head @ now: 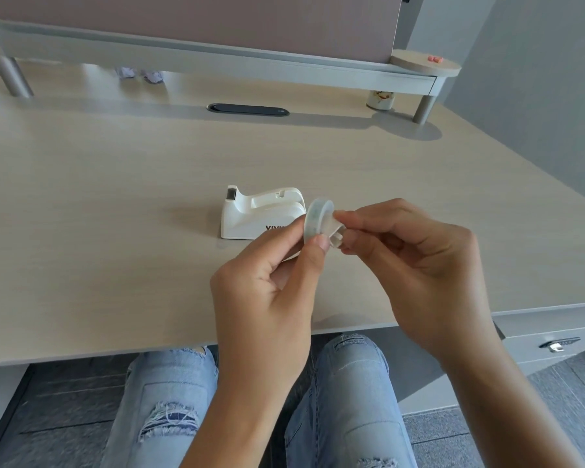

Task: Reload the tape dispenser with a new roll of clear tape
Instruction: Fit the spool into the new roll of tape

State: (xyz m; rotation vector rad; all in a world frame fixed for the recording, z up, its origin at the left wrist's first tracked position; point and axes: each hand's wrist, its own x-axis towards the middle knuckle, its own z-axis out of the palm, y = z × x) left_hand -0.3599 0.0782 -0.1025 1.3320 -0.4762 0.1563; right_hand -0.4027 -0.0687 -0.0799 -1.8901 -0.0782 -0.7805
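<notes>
The roll of clear tape (318, 219) is held above the desk (115, 197) between both hands: left hand (271, 282) pinches its rim, right hand (416, 265) pinches the white core hub (336, 231). The empty white tape dispenser (260, 212) stands at 11 o'clock from the roll.

Dark printed letters "VIV" readable on near side wall of white tape dispenser (257, 214); rest of word hidden behind left hand (267, 285). No other legible text.

White tape dispenser (257, 212) upright, cradle empty; clear tape roll (318, 219) on edge just before it, on white hub (336, 231).
</notes>
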